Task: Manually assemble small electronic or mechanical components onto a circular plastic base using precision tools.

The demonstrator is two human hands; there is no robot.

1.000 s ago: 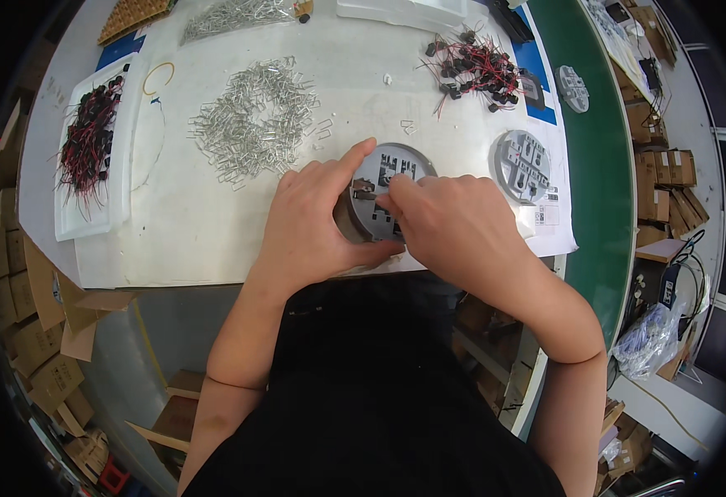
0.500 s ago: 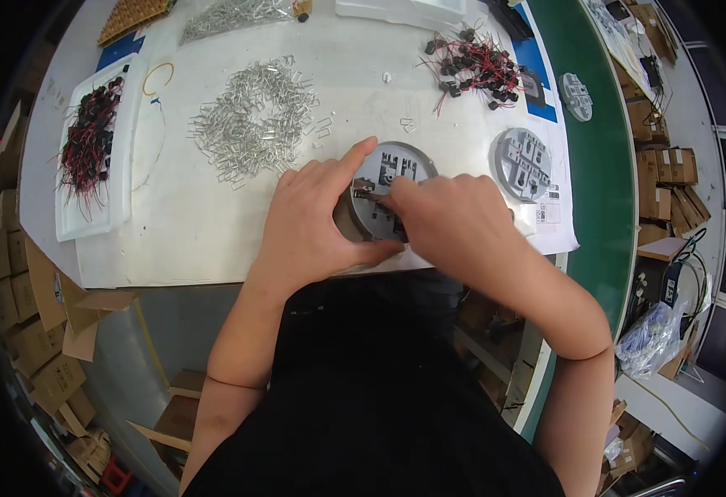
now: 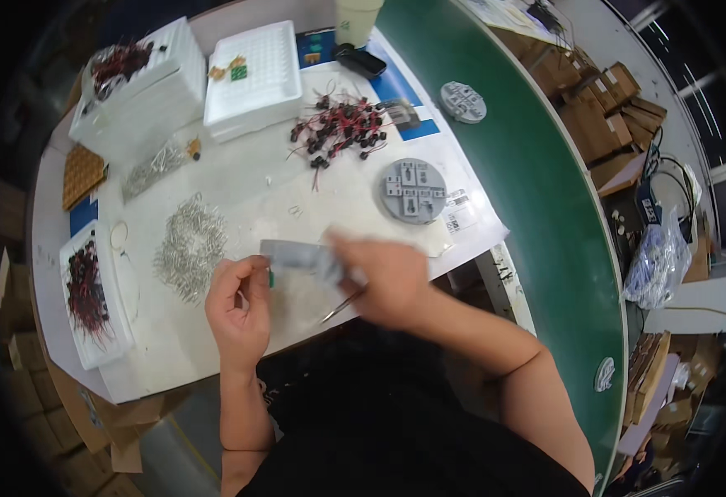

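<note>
So, nearest the person's body, the right hand point(image 3: 388, 277), blurred, is closed on the right end of a grey plate point(image 3: 292, 253), which is tilted up nearly edge-on between the two hands. A thin metal tool point(image 3: 342, 307) juts from below the same hand, its tip angled down to the left. At the plate's left end is the left hand point(image 3: 240, 311), its fingertips drawn narrowly together; a small green piece point(image 3: 271, 279) shows just beside them, and whether they pinch it or the plate cannot be told.

Just left of and beyond the left hand, a heap of metal clips point(image 3: 187, 248) is spread on the white tabletop point(image 3: 181, 352). Farther left, a white tray point(image 3: 118, 306) holds red and black wired parts point(image 3: 87, 286).

Straight beyond the grip lie a few loose clips point(image 3: 295, 211). Past the right hand, somewhat to its right, a round grey fixture point(image 3: 413, 203) rests flat with its pocketed face up. Beyond the loose clips sits a tangle of black parts on red wires point(image 3: 342, 124). Farther off, past the heap, are a clear bag of clips point(image 3: 156, 170) and a white foam box point(image 3: 276, 87); far to the right, another grey disc point(image 3: 462, 102) lies on a green surface point(image 3: 512, 166).
</note>
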